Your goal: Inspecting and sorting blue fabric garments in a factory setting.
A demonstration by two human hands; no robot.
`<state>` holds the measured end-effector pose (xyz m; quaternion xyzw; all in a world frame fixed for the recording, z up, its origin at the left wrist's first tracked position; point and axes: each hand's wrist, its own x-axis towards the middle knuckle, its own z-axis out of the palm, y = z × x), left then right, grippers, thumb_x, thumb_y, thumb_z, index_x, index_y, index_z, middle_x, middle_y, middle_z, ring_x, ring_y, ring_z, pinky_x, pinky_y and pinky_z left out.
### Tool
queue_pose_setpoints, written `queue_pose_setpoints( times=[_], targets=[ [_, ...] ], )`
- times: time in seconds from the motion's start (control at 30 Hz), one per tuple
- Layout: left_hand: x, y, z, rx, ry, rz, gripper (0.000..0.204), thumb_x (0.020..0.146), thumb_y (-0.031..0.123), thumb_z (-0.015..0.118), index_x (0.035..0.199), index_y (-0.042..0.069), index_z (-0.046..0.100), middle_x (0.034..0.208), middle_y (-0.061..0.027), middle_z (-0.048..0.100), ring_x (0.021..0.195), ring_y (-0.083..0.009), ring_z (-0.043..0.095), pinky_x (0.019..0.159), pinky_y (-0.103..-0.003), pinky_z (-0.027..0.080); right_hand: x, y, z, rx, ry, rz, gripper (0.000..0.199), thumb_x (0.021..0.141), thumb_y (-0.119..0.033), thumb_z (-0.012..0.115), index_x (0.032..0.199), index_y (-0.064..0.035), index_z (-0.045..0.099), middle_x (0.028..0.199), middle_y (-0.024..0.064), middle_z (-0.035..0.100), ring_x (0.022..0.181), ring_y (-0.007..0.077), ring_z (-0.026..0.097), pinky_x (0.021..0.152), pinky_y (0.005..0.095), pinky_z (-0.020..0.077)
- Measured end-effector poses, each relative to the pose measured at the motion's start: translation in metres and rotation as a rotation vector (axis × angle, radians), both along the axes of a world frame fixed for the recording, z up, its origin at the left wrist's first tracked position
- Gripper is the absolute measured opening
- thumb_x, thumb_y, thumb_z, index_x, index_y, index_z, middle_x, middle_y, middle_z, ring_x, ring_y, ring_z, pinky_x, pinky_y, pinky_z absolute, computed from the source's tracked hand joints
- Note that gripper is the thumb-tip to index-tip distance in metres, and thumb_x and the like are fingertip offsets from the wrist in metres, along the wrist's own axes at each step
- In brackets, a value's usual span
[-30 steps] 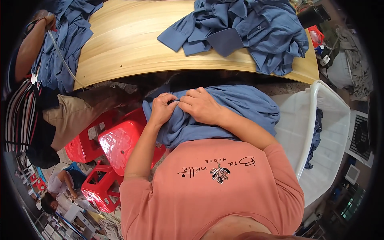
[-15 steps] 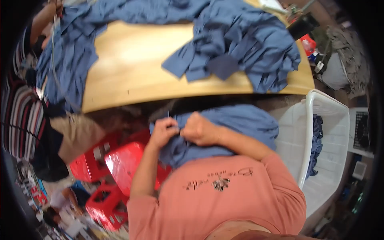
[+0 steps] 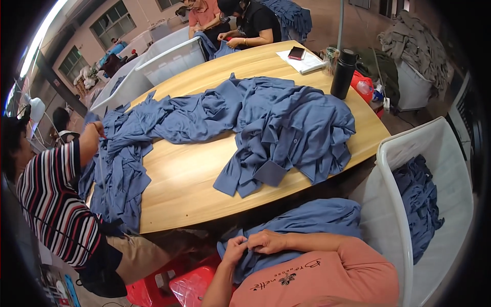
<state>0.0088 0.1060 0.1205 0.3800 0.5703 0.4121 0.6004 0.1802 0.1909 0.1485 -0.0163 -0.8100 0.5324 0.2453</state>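
A blue garment (image 3: 322,217) lies bunched across my lap below the table edge. My left hand (image 3: 236,249) is closed in a pinch on part of its cloth. Right beside it, my right hand (image 3: 267,241) is curled with the fingers tucked under, also gripping the garment. The two hands almost touch. Whatever small detail lies between the fingertips is hidden. On the wooden table (image 3: 179,189) in front of me, a heap of blue shirts (image 3: 302,133) spreads out, with collars and buttons showing.
A white bin (image 3: 404,215) with blue cloth stands at my right. Red stools (image 3: 197,281) are at my left, near a person in a striped shirt (image 3: 64,189) handling garments. A black bottle (image 3: 343,74) and a phone (image 3: 296,53) stand farther back. Two people work beyond the table.
The view has tilted upward, so the far side of the table and the people there now show. My hands stay together on the garment, with little change in their grip.
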Motion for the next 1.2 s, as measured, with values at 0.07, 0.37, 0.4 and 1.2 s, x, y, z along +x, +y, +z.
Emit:
queue_pose_setpoints(
  times=[0.07,0.37,0.4,1.2],
  targets=[
    [0.003,0.002,0.001,0.014,-0.001,0.007,0.003,0.074,0.002,0.059,0.073,0.004,0.062,0.068,0.0046,0.057,0.061,-0.0017,0.047,0.054,-0.017,0.036,-0.001,0.003,-0.005,0.047,-0.003,-0.039,0.02,0.069,-0.002,0.057,0.088,-0.0069,0.056,0.077,0.0106,0.053,0.074,0.0298,0.055,0.059,0.0367,0.0438],
    [0.014,0.001,-0.008,0.023,-0.078,-0.03,0.009,0.076,-0.001,0.053,0.077,0.003,0.061,0.075,0.0045,0.058,0.069,-0.0041,0.05,0.063,-0.018,0.039,0.002,-0.001,-0.001,0.11,-0.011,-0.073,0.024,0.072,-0.006,0.059,0.095,-0.0095,0.058,0.077,0.0084,0.054,0.07,0.0285,0.056,0.058,0.0349,0.045],
    [0.016,0.001,-0.009,0.02,-0.076,-0.037,0.009,0.076,-0.001,0.053,0.077,0.003,0.061,0.075,0.0045,0.058,0.069,-0.0041,0.05,0.063,-0.018,0.039,0.003,-0.001,-0.001,0.133,0.013,-0.111,0.023,0.073,-0.006,0.059,0.095,-0.0095,0.058,0.076,0.0082,0.054,0.068,0.0284,0.056,0.057,0.035,0.0447],
    [0.007,0.001,0.004,-0.157,-0.346,0.107,0.008,0.078,0.002,0.055,0.083,0.0,0.061,0.078,-0.0023,0.061,0.071,-0.009,0.056,0.067,-0.019,0.042,0.001,-0.005,-0.001,0.641,0.081,-0.311,0.004,0.07,-0.012,0.052,0.073,-0.0091,0.051,0.064,0.003,0.048,0.055,0.0197,0.05,0.052,0.0317,0.0358]
  ],
)
